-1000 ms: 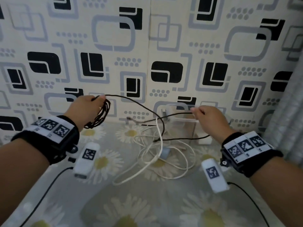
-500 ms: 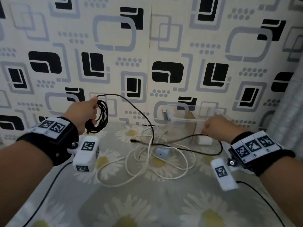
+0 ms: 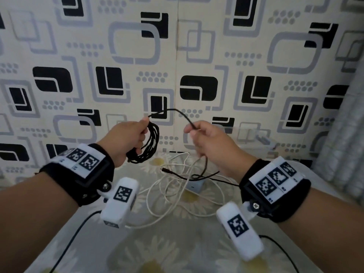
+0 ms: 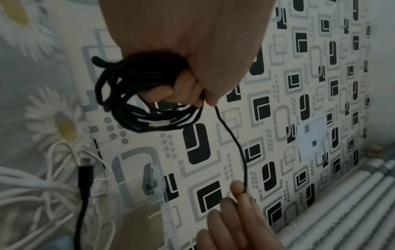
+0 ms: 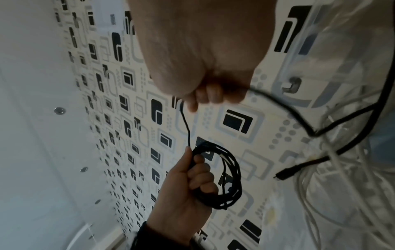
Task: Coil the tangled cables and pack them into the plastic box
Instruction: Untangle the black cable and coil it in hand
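- Left hand (image 3: 126, 138) — fingers curled tight round the coiled black cable (image 3: 146, 146), held above the table.
- Right hand (image 3: 208, 142) pinches the cable's loose stretch; its tail drops onto the tangled white cable (image 3: 173, 194).
- Plastic box (image 3: 254, 134) stands behind, against the wall.

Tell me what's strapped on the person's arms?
Each bare forearm wears a wide black wristband with a white plate of black square code markers. A small white box with another code hangs under each wrist, and a thin black wire runs from it.
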### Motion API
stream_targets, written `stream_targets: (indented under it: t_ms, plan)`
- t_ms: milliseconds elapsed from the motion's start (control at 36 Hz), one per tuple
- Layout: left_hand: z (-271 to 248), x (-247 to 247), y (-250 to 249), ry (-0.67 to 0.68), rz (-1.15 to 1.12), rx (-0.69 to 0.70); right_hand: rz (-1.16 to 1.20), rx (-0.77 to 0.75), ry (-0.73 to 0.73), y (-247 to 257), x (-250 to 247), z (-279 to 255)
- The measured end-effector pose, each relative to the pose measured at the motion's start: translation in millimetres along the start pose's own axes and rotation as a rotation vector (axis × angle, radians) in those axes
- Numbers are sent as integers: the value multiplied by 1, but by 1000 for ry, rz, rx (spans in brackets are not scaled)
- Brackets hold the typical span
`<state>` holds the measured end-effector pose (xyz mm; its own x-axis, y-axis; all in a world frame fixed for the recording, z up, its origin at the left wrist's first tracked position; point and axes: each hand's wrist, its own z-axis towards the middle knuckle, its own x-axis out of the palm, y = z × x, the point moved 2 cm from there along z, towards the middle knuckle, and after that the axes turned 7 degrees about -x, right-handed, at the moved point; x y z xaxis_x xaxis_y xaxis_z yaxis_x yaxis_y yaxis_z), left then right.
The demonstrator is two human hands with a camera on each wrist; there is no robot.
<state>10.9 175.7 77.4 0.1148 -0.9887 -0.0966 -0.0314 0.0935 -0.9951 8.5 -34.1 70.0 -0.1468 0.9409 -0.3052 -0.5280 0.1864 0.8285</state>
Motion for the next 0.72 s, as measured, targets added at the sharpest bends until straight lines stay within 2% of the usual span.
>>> stream_targets:
  t_ms: [83, 222, 389, 528, 611, 722]
  plan:
    - [-5, 2, 2, 86, -18, -39, -18, 16, -139, -3, -7, 7]
    - [-11, 2, 0, 219, -194, -122, -71, 153, -180, -24, -15, 13]
    - [-13, 9, -7, 269, -421, -203, -139, 240, -98, -38, -2, 4]
    - [-9, 8, -6, 233, -490, -198, -219, 168, 31, -39, 8, -6]
    - [-7, 7, -4, 200, -522, -187, -191, 150, 107, -39, 16, -11]
    - [-6, 7, -4, 174, -618, -170, -117, 170, 108, -43, 23, -13]
